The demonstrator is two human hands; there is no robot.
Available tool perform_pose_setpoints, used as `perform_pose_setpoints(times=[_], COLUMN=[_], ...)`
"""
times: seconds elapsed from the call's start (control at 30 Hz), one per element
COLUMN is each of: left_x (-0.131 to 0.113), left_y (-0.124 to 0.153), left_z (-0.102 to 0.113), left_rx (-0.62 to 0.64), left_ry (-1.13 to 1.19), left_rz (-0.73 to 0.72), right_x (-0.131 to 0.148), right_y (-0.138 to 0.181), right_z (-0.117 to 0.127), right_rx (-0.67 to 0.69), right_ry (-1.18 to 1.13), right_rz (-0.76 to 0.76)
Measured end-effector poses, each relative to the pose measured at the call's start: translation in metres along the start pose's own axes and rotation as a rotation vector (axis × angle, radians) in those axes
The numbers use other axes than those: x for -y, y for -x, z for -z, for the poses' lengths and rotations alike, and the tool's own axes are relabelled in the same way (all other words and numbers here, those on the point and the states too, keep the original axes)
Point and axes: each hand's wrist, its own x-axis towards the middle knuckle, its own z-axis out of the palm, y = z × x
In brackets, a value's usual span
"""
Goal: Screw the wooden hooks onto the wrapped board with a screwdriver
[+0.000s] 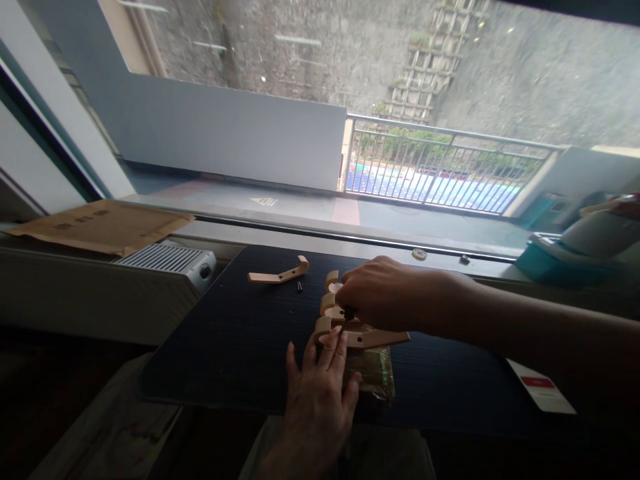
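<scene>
Several curved wooden hooks stand in a row on the dark table, the nearest wooden hook (370, 339) with a dark hole in its flat arm. My left hand (320, 393) lies with stretched fingers against this hook's curled end. Above it, my right hand (373, 293) is closed around what looks like a dark screwdriver (349, 313); its thin shaft points down at the hook, and my fist hides most of it. A clear plastic packet (375, 373) lies partly under the hooks. Farther left rest a loose wooden hook (280, 275) with holes and small dark screws (300, 287).
The dark table (215, 347) stands against a window sill. A brown paper envelope (100, 223) covers part of a white radiator (167, 260) at left. A red-and-white card (543, 387) lies at right, below my forearm. A tape roll (419, 254) and teal container (547, 260) are on the sill.
</scene>
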Motion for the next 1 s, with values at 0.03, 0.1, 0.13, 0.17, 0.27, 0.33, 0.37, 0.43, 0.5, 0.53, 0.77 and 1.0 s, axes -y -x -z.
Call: perform_pose_setpoints(times=[0.03, 0.1, 0.13, 0.17, 0.27, 0.33, 0.37, 0.43, 0.5, 0.53, 0.77, 1.0], left_x=[0.000, 0.000, 0.000, 0.000, 0.000, 0.001, 0.001, 0.001, 0.002, 0.002, 0.003, 0.002], left_y=[0.000, 0.001, 0.001, 0.001, 0.000, 0.000, 0.000, 0.000, 0.000, 0.000, 0.001, 0.000], left_z=[0.000, -0.001, -0.001, -0.001, -0.001, -0.001, -0.001, -0.001, -0.002, -0.002, -0.003, -0.002], left_rx=[-0.003, -0.004, -0.004, -0.004, -0.011, -0.015, -0.016, -0.013, -0.009, -0.008, -0.019, -0.020], left_ry=[-0.002, -0.003, -0.003, -0.003, -0.008, -0.014, -0.016, -0.017, -0.013, -0.009, 0.040, 0.025], left_rz=[-0.001, -0.006, -0.009, -0.012, -0.015, -0.015, -0.017, -0.020, -0.020, -0.017, -0.006, -0.006], right_x=[0.001, 0.001, 0.000, 0.000, -0.003, -0.004, -0.003, -0.001, 0.002, 0.003, 0.004, 0.004], right_y=[-0.001, -0.003, -0.004, -0.005, -0.004, -0.002, -0.001, 0.001, 0.001, 0.000, -0.012, -0.004], right_z=[-0.001, -0.003, -0.003, -0.004, -0.004, -0.003, -0.003, -0.001, 0.001, 0.002, -0.003, 0.002], right_rx=[-0.020, -0.047, -0.042, -0.022, 0.024, 0.016, 0.010, 0.013, 0.013, 0.010, 0.001, 0.026], right_ry=[0.020, 0.028, 0.013, -0.013, -0.101, -0.116, -0.105, -0.059, -0.003, 0.018, -0.031, -0.083], right_rz=[0.038, 0.082, 0.081, 0.060, -0.054, -0.097, -0.097, -0.048, 0.030, 0.068, 0.065, -0.024])
